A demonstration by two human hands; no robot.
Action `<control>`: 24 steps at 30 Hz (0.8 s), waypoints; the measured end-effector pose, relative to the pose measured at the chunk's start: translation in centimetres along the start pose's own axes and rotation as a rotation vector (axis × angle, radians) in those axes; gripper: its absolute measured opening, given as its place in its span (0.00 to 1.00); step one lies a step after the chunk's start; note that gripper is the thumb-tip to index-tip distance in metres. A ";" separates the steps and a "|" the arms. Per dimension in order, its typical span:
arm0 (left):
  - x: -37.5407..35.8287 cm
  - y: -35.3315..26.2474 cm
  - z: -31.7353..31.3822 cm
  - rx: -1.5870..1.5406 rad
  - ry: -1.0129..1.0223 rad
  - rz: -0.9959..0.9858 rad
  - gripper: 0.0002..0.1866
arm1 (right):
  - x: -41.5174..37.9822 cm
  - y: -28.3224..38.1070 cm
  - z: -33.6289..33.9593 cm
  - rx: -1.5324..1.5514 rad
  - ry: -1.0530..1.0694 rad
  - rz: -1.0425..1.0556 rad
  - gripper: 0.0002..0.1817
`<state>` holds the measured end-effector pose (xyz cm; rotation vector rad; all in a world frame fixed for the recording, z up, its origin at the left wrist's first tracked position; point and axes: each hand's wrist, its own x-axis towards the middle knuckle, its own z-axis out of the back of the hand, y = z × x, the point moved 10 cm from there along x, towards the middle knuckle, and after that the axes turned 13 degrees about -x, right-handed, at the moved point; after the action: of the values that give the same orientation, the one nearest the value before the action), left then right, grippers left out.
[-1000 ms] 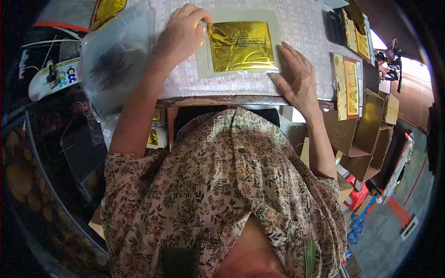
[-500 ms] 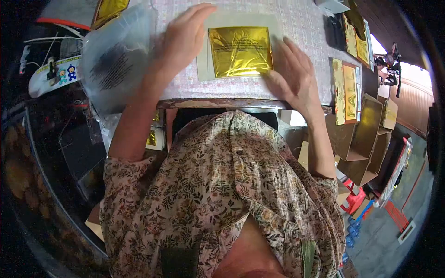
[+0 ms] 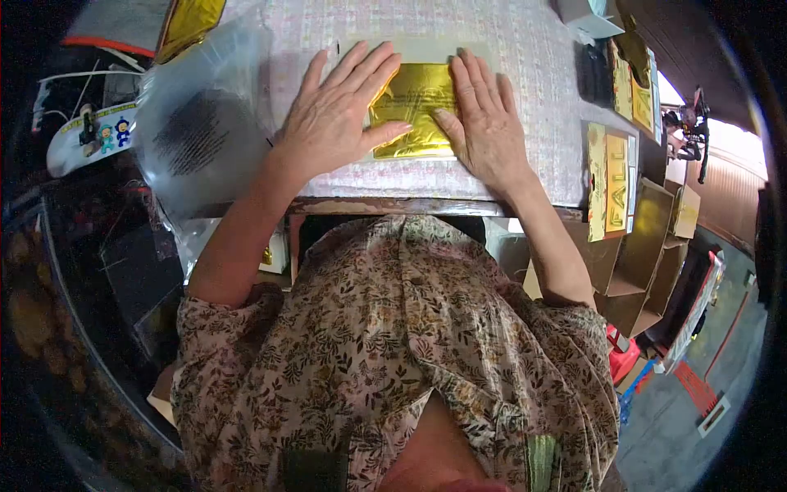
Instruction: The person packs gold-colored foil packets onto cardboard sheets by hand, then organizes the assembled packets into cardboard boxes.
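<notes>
A shiny gold foil packet (image 3: 420, 107) with printed text lies on a pale flat sheet (image 3: 426, 51) on the cloth-covered table. My left hand (image 3: 336, 111) rests flat over the packet's left edge, fingers spread and thumb across the foil. On the right edge lies my right hand (image 3: 488, 123), its fingers stretched out and its thumb on the foil. Both hands press on the packet from above, and neither grips anything.
Clear plastic bags (image 3: 205, 123) lie at the table's left, beside another gold packet (image 3: 190, 25). Printed boxes (image 3: 613, 182) stand along the right edge, near a black object (image 3: 594, 74). Open cardboard boxes (image 3: 643, 238) are below right.
Both hands have come down onto the packet, my left hand from above left and my right hand from the right side. The whole view has shifted slightly.
</notes>
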<state>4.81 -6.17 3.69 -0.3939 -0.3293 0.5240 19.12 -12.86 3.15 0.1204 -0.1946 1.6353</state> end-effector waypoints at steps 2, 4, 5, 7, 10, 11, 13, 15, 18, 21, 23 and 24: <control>0.2 0.4 0.3 -0.018 0.002 0.002 0.42 | 0.1 -0.5 0.4 -0.014 0.012 -0.014 0.39; 0.5 1.8 0.4 -0.144 0.009 0.018 0.36 | 0.3 -1.2 0.0 -0.098 0.115 0.015 0.35; 1.1 2.9 0.9 -0.136 0.001 0.017 0.36 | 1.2 -2.1 0.5 -0.100 0.104 0.020 0.35; 2.6 5.4 4.2 -0.259 -0.263 0.005 0.27 | 3.6 -4.7 1.7 0.158 0.028 -0.037 0.28; 5.4 6.7 5.2 -0.184 -0.311 -0.110 0.20 | 7.8 -7.6 1.2 0.444 -0.105 -0.072 0.28; 6.2 7.6 4.2 -0.188 -0.199 -0.094 0.19 | 9.0 -7.4 1.0 0.281 -0.093 0.036 0.30; 7.6 8.6 3.8 -0.256 -0.115 -0.133 0.17 | 10.2 -7.9 0.1 0.235 -0.064 0.072 0.33; 8.3 8.5 3.4 -0.328 -0.026 -0.171 0.16 | 10.7 -8.1 -1.2 0.274 0.059 0.105 0.31; 8.5 10.4 1.3 -0.621 0.199 0.149 0.15 | 10.9 -8.6 -1.7 0.362 0.110 0.092 0.28; 7.9 10.1 1.1 -0.759 0.176 0.212 0.14 | 10.5 -9.6 -3.6 0.667 0.328 -0.086 0.23; 7.7 9.2 2.1 -0.614 0.123 0.054 0.15 | 9.8 -10.6 -5.0 0.784 0.313 -0.074 0.19; 7.6 9.4 1.8 -0.618 0.125 0.056 0.15 | 9.8 -10.3 -4.9 0.900 0.294 -0.058 0.16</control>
<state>6.33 5.94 2.66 -1.0322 -0.3565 0.4423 28.89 -1.67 0.81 0.5555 0.7744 1.5535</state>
